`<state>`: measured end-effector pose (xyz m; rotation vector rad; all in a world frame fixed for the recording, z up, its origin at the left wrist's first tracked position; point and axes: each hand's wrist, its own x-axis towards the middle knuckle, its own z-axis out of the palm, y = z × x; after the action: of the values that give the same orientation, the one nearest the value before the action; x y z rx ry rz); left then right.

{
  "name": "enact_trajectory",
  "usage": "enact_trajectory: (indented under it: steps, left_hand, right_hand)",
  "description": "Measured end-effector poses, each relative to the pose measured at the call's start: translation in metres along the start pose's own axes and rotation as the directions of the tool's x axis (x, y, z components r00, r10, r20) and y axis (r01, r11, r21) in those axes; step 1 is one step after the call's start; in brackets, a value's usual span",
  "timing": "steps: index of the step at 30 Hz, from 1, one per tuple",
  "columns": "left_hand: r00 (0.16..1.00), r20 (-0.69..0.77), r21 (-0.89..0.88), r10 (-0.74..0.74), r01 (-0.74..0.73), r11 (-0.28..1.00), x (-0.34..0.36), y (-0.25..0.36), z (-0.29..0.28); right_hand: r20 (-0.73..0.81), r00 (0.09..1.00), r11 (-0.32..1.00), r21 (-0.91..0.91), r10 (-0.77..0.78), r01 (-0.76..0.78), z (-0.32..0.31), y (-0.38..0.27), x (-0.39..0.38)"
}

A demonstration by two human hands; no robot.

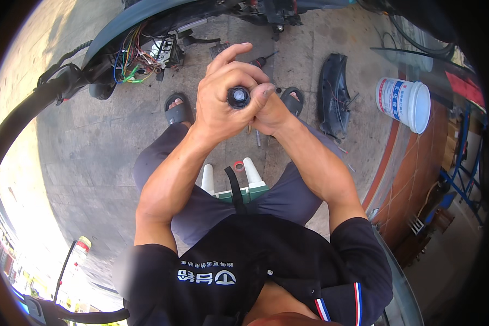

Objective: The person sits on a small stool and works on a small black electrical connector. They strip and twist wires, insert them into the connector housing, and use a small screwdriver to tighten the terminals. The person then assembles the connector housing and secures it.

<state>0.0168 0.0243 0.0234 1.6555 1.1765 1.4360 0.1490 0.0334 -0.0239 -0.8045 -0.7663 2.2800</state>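
My left hand point(218, 100) is wrapped around a black cylindrical thing point(238, 98), seen end-on with a pale round centre. Its thumb is bent across one side and one finger sticks out forward. Pressed against it from the right and partly behind is my right hand point(270, 115). That hand looks curled, but its fingers are mostly hidden, and so is what they hold. The rest of the black thing is out of sight, so its kind is unclear.
Ahead left, bundled coloured wires point(136, 60) hang from a dark vehicle body point(111, 38). A curved black plastic part point(333, 95) and a white bucket point(418, 106) on its side lie to the right. A green-and-white stool point(250, 193) and red tape roll point(238, 166) show between my legs.
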Motion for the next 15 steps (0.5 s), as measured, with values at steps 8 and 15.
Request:
enact_trajectory:
  steps: [8, 15]
  left_hand:
    - [1.0, -0.017, 0.067, 0.019, -0.018, 0.998, -0.0005, -0.0028, 0.0039]
    - [0.999, 0.039, 0.072, 0.031, -0.033, 0.997, -0.0011, -0.0002, 0.004]
  right_hand:
    - [0.004, 1.0, 0.997, 0.073, 0.02, -0.02, -0.0025, -0.0003, -0.0009]
    - [0.028, 1.0, 0.988, 0.153, -0.006, 0.002, -0.0034, -0.0014, -0.0045]
